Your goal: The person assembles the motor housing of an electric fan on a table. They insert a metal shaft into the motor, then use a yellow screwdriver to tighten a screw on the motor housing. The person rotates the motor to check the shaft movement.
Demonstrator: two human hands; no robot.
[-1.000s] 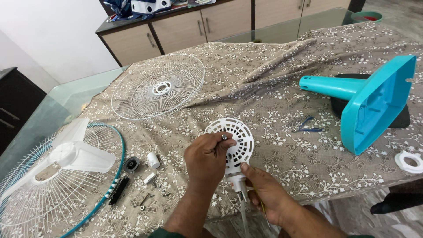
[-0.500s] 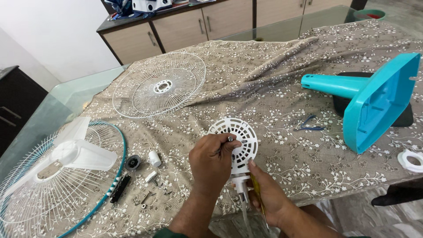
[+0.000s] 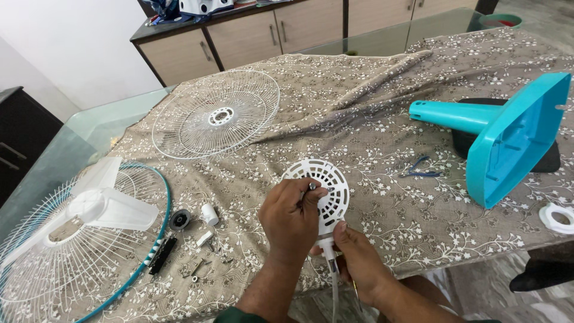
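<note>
Near the front edge of the table, I see both hands on a round white vent cover [image 3: 326, 185] with lots of little holes. My left hand [image 3: 291, 218] has its fingers pinched together on a small metal screw [image 3: 312, 186], and the screw touches the face of the cover. My right hand [image 3: 359, 257] sits just below, with the thumb pressed on the cover's lower part and the fingers wrapped around the white stem [image 3: 327, 248] under it. A thin yellow tool [image 3: 355, 288] pokes out under that hand, and I cannot tell how it is held.

To the left lies a white wire fan guard with a teal rim [image 3: 156, 236], and a clear fan blade [image 3: 104, 206] rests on it. Small parts lie beside it: a black round knob [image 3: 179, 219], a white cap [image 3: 208, 213] and a black strip [image 3: 161, 255]. Another white wire guard [image 3: 216, 113] lies farther back on the flowery brown cloth [image 3: 382, 137]. On the right a teal fan base [image 3: 508, 134] lies on its side, with a white ring [image 3: 557, 218] near it. A blue wire loop [image 3: 420, 170] lies between the cover and the base.
</note>
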